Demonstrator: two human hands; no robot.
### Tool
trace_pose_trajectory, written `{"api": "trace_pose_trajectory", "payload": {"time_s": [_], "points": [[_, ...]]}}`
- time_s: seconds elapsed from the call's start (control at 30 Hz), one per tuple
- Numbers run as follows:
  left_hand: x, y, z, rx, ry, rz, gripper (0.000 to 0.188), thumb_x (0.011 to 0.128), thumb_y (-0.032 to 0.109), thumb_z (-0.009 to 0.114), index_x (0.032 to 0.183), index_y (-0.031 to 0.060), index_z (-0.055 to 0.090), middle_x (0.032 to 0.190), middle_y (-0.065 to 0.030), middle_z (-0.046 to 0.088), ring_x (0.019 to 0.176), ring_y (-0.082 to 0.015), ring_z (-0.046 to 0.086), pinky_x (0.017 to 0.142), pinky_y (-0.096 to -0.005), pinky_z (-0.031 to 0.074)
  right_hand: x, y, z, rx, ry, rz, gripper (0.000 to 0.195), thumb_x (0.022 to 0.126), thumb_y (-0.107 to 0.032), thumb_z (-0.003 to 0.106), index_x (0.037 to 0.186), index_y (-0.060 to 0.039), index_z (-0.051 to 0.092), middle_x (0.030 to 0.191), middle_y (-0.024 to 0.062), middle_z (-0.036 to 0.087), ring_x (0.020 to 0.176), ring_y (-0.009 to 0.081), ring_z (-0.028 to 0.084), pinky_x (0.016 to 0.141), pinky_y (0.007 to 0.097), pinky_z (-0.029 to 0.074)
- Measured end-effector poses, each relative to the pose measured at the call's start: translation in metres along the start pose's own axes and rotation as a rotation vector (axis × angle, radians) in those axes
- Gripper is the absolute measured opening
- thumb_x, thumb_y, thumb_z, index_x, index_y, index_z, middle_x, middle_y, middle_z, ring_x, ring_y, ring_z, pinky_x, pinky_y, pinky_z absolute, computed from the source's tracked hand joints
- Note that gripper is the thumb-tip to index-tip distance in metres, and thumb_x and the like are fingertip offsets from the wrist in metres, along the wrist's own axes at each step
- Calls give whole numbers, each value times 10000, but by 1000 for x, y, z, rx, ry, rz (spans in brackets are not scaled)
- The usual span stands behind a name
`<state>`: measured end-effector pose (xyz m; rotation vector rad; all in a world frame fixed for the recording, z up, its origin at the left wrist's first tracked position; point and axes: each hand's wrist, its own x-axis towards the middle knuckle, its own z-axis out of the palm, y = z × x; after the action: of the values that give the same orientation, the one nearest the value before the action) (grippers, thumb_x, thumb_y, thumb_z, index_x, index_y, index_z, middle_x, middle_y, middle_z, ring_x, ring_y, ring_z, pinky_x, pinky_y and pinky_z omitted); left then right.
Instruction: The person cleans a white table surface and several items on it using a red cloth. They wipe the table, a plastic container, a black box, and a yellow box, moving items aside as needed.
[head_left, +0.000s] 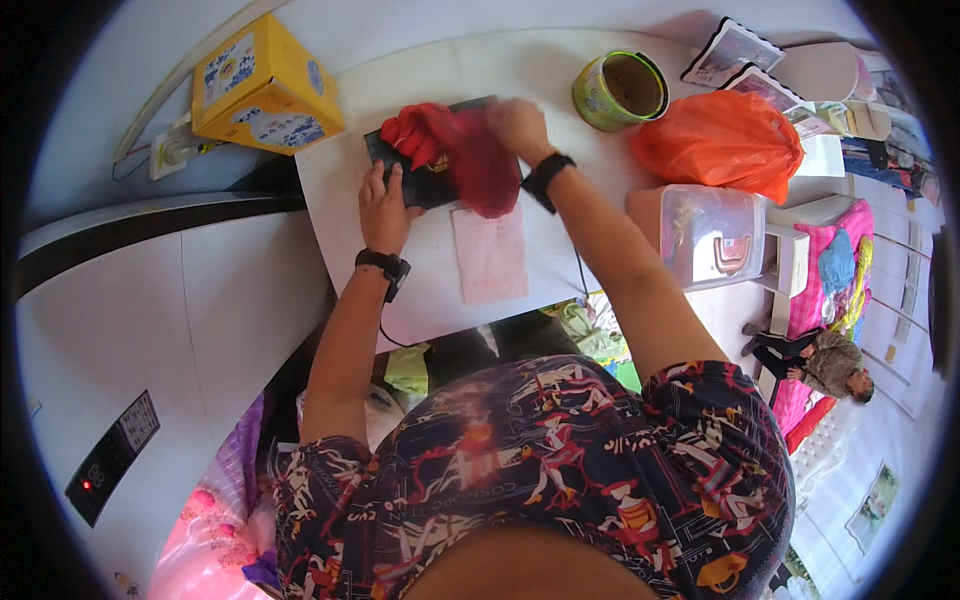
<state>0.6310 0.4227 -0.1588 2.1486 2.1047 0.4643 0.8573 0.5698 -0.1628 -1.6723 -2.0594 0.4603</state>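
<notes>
On the white table (562, 247) lies a flat black case or box (431, 184) with a gold mark, partly covered by a red cloth (484, 165). My left hand (385, 214) rests at its near left corner, fingers spread over the edge and thumb along the near side. The red cloth is bunched on the left and hangs across the case's right part. At its upper right end, my right hand (519, 129) grips the cloth; both are motion-blurred. A pale pink sheet of paper (491, 259) lies just below the case.
A yellow carton (262, 86) stands at the back left. To the right are a green round tub (592, 86), an orange plastic bag (720, 142) and a clear lidded plastic box (705, 236). Another person (832, 364) sits on a pink-covered bed (806, 300) far right.
</notes>
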Motion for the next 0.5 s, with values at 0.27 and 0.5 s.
{"api": "trace_pose_trajectory", "payload": {"time_s": [0.27, 0.5], "points": [[-3, -1, 2, 20, 2, -7, 784, 641, 191, 811, 1329, 71, 456, 1410, -187, 362, 1285, -355, 349, 1064, -414, 294, -18, 2, 5, -28, -7, -88, 151, 825, -136, 527, 822, -78, 666, 1002, 228, 571, 855, 389, 600, 746, 459, 499], [6, -9, 11, 143, -28, 23, 730, 647, 158, 792, 1305, 86, 484, 1393, -158, 389, 1285, -332, 348, 1051, -428, 305, -86, -46, 67, 109, -56, 54, 114, 762, -84, 553, 809, -46, 650, 972, 220, 593, 828, 382, 614, 732, 464, 505]]}}
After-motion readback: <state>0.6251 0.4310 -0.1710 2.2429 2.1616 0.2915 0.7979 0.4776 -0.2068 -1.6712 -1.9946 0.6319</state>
